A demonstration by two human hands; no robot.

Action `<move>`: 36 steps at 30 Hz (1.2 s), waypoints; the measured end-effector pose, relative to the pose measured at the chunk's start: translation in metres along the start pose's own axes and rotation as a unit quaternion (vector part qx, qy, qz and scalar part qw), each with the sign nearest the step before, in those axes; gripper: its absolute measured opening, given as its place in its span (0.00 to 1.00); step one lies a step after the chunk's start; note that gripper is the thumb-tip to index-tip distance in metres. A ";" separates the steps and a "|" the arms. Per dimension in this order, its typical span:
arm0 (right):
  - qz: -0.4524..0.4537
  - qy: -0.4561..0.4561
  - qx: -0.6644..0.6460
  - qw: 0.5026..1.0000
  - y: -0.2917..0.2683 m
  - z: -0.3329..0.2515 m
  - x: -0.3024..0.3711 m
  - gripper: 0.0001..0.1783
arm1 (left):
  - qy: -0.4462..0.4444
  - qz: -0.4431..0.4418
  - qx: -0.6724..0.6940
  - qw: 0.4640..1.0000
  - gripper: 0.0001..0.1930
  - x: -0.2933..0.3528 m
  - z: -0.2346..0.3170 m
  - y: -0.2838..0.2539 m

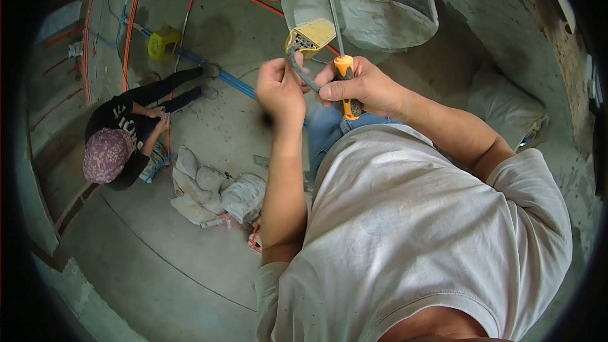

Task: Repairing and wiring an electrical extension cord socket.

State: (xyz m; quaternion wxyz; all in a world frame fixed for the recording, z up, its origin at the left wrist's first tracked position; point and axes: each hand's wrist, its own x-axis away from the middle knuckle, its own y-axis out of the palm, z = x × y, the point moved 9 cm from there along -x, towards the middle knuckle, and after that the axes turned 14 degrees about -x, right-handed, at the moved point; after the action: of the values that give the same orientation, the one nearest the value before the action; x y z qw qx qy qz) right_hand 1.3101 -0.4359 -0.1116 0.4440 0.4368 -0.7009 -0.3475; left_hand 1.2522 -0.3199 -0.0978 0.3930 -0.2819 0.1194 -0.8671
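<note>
Just below the yellow box (321, 31), its grey cable (303, 76) is grasped by the left hand (282, 87); to the box's lower right, screwdriver (344, 67) and cable are gripped by the right hand (375, 86).

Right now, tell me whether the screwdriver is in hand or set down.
In hand: the right hand grips the screwdriver by its handle.

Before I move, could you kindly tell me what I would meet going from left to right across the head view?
Co-worker's patterned cap, yellow stool-like item, left hand, orange-and-black-handled screwdriver, translucent plastic bag, pale sack.
</note>
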 end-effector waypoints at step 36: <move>-0.029 -0.061 0.226 0.972 -0.112 -0.026 -0.023 0.14 | 0.122 -0.323 -0.119 0.931 0.12 0.002 -0.036 0.073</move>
State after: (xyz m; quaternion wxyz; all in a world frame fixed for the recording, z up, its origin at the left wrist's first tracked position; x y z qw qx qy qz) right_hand 1.3730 -0.4590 -0.2078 0.2802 0.5237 -0.7742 -0.2189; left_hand 1.2749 -0.3705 -0.1573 0.0375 -0.2417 0.1709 -0.9544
